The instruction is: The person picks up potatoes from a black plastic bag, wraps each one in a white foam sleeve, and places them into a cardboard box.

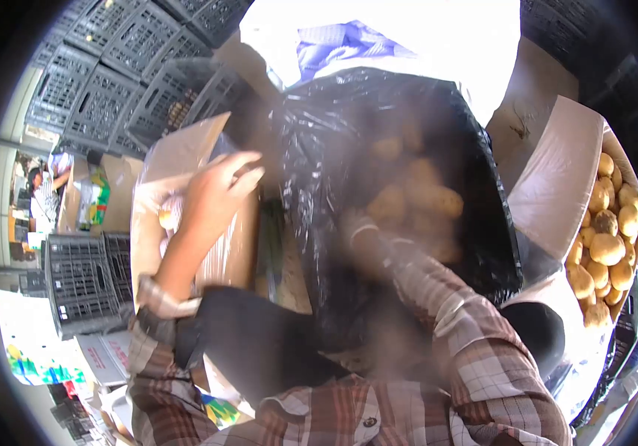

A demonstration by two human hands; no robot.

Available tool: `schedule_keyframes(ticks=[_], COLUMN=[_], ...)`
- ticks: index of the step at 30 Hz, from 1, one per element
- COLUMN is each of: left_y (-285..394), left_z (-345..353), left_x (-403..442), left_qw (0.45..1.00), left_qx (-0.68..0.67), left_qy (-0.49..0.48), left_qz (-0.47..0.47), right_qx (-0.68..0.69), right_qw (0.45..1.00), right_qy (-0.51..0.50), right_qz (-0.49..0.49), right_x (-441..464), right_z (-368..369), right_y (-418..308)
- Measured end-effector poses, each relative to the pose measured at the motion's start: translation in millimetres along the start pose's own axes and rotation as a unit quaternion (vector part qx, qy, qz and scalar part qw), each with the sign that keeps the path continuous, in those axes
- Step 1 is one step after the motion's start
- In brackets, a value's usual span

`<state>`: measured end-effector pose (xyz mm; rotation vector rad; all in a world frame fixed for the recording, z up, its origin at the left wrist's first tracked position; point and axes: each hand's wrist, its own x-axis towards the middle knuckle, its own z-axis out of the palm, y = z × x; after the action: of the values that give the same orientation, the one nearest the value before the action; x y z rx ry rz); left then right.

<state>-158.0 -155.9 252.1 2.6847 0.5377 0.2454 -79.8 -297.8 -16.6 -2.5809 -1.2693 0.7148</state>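
Several potatoes (416,193) lie in a black plastic bag (308,201) in front of me, blurred in the view. My right hand (363,241) reaches into the bag at the near side of these potatoes; its fingers are smeared and cannot be made out. My left hand (222,182) is raised over the cardboard box on the left, beside the bag's left edge. Its fingers are curled together, and anything between them is too small to tell. Inside that cardboard box (178,160), some pale, round items show under clear plastic.
On the right, a cardboard box (561,160) holds many potatoes (607,249). Black crates (137,44) are stacked at the upper left, with more crates (81,286) lower left. A white sack (438,37) lies beyond the bag. A person (45,197) is far left.
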Motion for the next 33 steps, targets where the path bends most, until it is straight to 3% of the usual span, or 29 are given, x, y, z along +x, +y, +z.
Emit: schedule_keyframes(ticks=[1, 3, 6, 7, 9, 13, 15, 16, 17, 20, 24, 26, 28, 30, 33], left_y=[-1, -4, -31, -27, -19, 4, 8, -1, -14, -18, -4, -17, 3, 7, 26], left_z=[13, 39, 79, 86, 107, 130, 135, 140, 142, 116, 49, 23, -1, -8, 22], left_x=[29, 83, 161, 182, 212, 254, 273, 280, 282, 251, 150, 100, 43, -8, -51], left_qw=[1.000, 0.999, 0.991, 0.991, 0.976, 0.977, 0.985, 0.985, 0.996, 0.943, 0.874, 0.851, 0.868, 0.886, 0.912], left_qx=[-0.008, 0.031, 0.053, 0.052, 0.032, 0.126, 0.146, 0.149, 0.025, -0.301, -0.469, -0.510, -0.460, -0.405, -0.376], left_qy=[-0.001, 0.029, 0.079, 0.079, 0.168, 0.114, -0.064, -0.034, 0.008, 0.092, 0.089, 0.042, -0.039, -0.143, -0.103], left_qz=[-0.003, 0.028, 0.095, 0.099, 0.135, 0.127, -0.066, -0.076, -0.084, -0.107, -0.084, -0.120, -0.181, -0.172, -0.132], right_qx=[0.005, -0.108, -0.098, -0.085, -0.054, 0.018, 0.094, 0.174, 0.239, 0.440, 0.717, 0.800, 0.851, 0.880, 0.896], right_qw=[1.000, 0.993, 0.995, 0.996, 0.998, 1.000, 0.995, 0.982, 0.967, 0.895, 0.693, 0.592, 0.507, 0.439, 0.394], right_qy=[0.007, 0.035, -0.031, -0.001, -0.007, -0.008, -0.042, -0.077, -0.085, -0.070, -0.065, -0.085, -0.119, -0.168, -0.200], right_qz=[0.002, 0.025, 0.011, 0.024, 0.010, -0.022, -0.014, -0.013, -0.019, -0.030, -0.033, -0.049, -0.064, -0.067, -0.040], right_x=[9, 39, 39, 51, 55, 44, 36, 29, 30, 31, 9, -16, -54, -95, -133], right_z=[14, 49, 10, 25, 33, 10, -27, -43, -49, -72, -121, -143, -156, -161, -172], right_y=[-2, 0, -3, -6, 2, 7, 15, 17, 27, 59, 82, 84, 79, 61, 30])
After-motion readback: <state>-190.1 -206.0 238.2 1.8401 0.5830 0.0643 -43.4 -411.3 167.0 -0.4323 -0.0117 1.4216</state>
